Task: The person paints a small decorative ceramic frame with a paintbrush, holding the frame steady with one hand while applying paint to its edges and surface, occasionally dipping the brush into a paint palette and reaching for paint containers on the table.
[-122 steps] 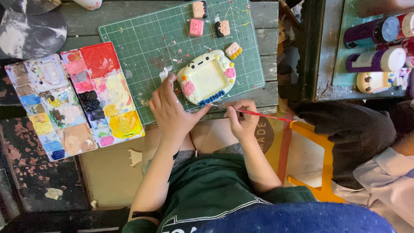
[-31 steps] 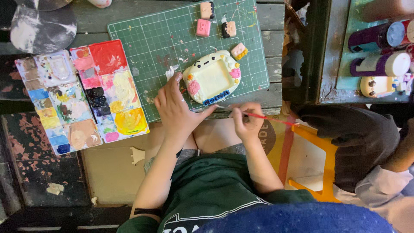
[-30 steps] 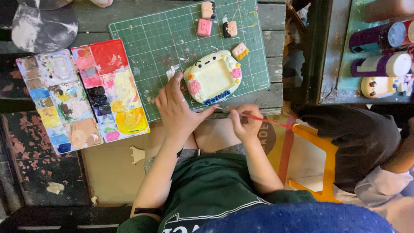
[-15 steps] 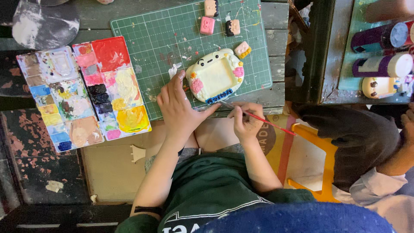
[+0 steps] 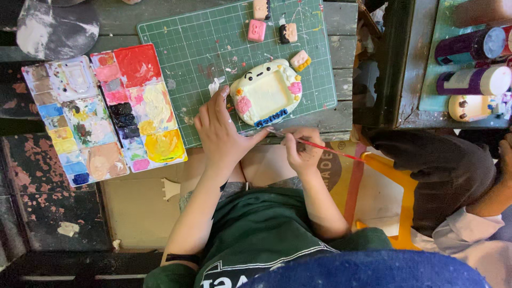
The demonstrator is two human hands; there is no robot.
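Note:
A cream ceramic frame [image 5: 266, 93] shaped like a small animal face, with pink cheeks and a blue strip along its lower edge, lies on a green cutting mat [image 5: 202, 48]. My left hand [image 5: 221, 133] rests flat on the mat, its fingers touching the frame's left and lower edge. My right hand [image 5: 301, 149] grips a thin red paintbrush [image 5: 333, 150], whose tip meets the frame's lower edge near the blue strip.
A paint palette [image 5: 101, 112] with many mixed colours lies left of the mat. Small painted pieces [image 5: 257, 30] sit at the mat's top. Paint bottles [image 5: 469, 45] lie on a shelf at right. Another person's dark sleeve [image 5: 442, 170] is at right, beside a yellow stool [image 5: 392, 186].
The brush tip has shifted slightly along the frame's lower edge. My left hand stays against the frame. The view has drifted a little.

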